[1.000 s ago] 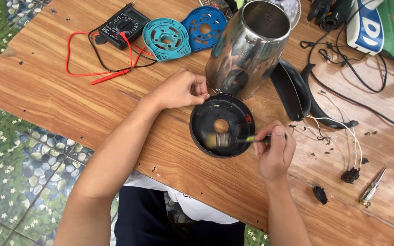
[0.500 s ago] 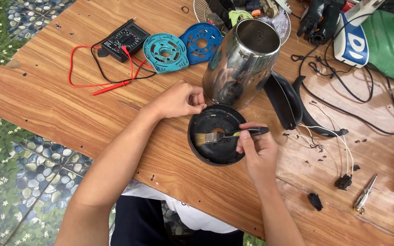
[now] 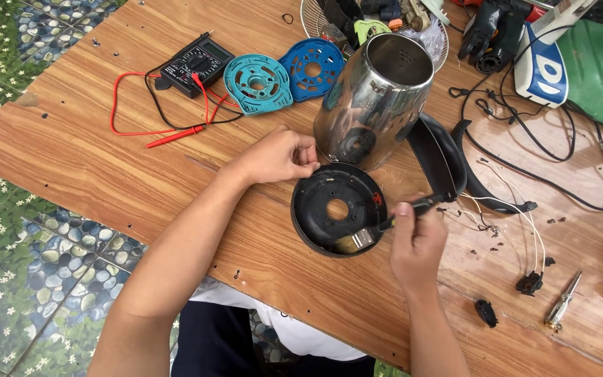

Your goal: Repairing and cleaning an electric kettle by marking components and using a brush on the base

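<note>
Both forearms are bare to above the elbow, with no sleeves, watch or rings showing on the left hand or the right hand. At the lower edge, a white shirt hem lies over dark navy trousers.

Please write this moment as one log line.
left hand: steadies black round base rim | right hand: holds brush, bristles inside base

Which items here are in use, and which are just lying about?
In use: round black plastic base cover, steadied by left hand; small black-handled paintbrush in right hand.

Lying about: steel kettle body, black multimeter, two blue plastic discs, screwdriver.
</note>
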